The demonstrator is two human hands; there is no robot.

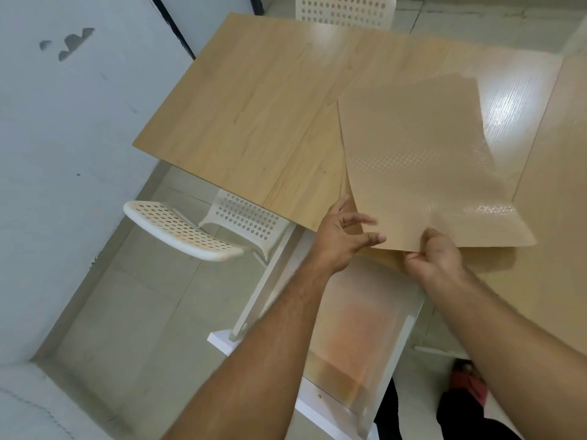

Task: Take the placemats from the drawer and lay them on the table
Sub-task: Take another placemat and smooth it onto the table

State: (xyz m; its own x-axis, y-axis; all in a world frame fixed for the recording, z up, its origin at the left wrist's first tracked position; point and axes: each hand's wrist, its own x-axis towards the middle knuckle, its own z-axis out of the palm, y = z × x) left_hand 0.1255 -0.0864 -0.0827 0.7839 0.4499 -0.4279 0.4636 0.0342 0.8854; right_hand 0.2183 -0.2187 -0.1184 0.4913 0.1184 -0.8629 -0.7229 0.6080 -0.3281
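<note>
Over the open drawer [317, 408], the right hand [440, 258] is pinching the near edge of a placemat [422, 160] askew on the table [241, 100], the left hand [344, 236] spread open beside it, probably best pressing it flat.

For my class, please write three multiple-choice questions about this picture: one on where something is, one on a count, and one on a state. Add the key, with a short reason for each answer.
1. Where is the placemat?
A. over the table
B. on the floor
C. against the wall

2. How many white perforated chairs can be seen?
A. one
B. two
C. four

3. What is the right hand doing?
A. pinching the placemat's near edge
B. lying flat on the table
C. hanging empty

Key:
1 A: the placemat spreads above the wooden top.
2 B: one chair stands by the table's left side and another at its far end.
3 A: the thumb and curled fingers grip the placemat's near edge.
</note>
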